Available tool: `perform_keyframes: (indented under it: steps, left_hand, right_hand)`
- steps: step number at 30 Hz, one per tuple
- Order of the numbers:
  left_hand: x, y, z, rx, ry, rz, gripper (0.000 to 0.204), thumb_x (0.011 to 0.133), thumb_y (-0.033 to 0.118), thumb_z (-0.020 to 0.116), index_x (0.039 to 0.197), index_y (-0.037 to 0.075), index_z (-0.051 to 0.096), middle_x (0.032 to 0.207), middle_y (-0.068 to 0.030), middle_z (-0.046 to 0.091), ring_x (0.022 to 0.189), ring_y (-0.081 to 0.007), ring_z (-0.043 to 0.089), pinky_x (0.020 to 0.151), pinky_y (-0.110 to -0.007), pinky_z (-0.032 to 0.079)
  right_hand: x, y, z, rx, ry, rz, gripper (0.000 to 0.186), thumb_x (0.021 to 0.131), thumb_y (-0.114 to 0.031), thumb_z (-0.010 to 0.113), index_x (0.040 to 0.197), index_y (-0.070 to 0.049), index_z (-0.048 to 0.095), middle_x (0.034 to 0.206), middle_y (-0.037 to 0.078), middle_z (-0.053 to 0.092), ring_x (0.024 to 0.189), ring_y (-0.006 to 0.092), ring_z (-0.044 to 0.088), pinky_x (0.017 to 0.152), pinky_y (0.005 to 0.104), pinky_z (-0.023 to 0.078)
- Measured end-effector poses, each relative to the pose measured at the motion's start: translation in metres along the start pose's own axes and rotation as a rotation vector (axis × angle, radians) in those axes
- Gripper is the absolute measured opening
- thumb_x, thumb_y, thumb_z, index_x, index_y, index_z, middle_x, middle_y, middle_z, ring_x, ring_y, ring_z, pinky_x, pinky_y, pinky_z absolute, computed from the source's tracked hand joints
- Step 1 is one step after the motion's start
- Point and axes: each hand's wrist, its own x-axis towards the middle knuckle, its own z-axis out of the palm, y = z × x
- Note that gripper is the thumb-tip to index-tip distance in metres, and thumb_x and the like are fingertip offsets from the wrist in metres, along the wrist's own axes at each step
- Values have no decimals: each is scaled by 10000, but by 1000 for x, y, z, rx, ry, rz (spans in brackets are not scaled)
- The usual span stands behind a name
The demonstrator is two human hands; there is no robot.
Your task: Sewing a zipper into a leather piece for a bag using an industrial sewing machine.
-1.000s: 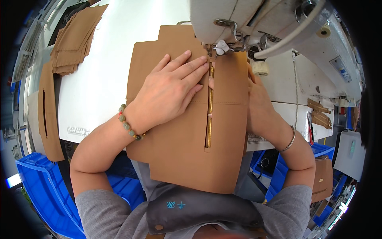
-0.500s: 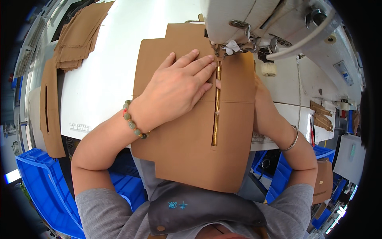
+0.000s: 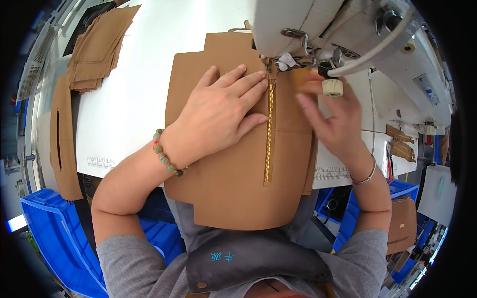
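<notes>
Out from under the brown panel (image 3: pixel 233 179), partly beneath the sewing machine (image 3: pixel 293 30), comes the right hand (image 3: pixel 342 119), grip too blurred to tell, while the left hand (image 3: pixel 213 114) lies unclenched on the panel.

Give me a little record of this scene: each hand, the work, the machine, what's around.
Left hand: flat on the brown panel, fingertips near the zipper's upper end
Right hand: blurred, by the panel's upper right edge; grip unclear
Zipper: gold teeth, set lengthwise in the panel
Sewing machine: white, at the panel's upper right
Table: white, partly under the panel
Upper left: stack of brown pieces
Lower left: blue bin
</notes>
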Motion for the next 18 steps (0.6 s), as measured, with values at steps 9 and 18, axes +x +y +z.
perform_keyframes:
  steps: [9, 18]
  left_hand:
    - [2, 2, -2, 37, -16, -5, 660, 1029, 512, 669, 1512, 65, 620, 1602, -84, 589, 1488, -340, 531, 1213, -567, 415]
    - [3, 5, -3, 43, -3, -1, 660, 1015, 509, 690, 1509, 75, 630, 1585, -92, 602, 1476, -339, 545, 1201, -551, 432]
  right_hand:
    - [-10, -2, 21, -57, -236, -130, 546, 934, -437, 778, 1371, -115, 720, 1418, 88, 693, 1258, 275, 673, 1225, 526, 412]
    - [-13, 1, 17, -127, -300, -150, 502, 952, -393, 766, 1370, -119, 731, 1533, 97, 632, 1422, 304, 604, 1030, 454, 538]
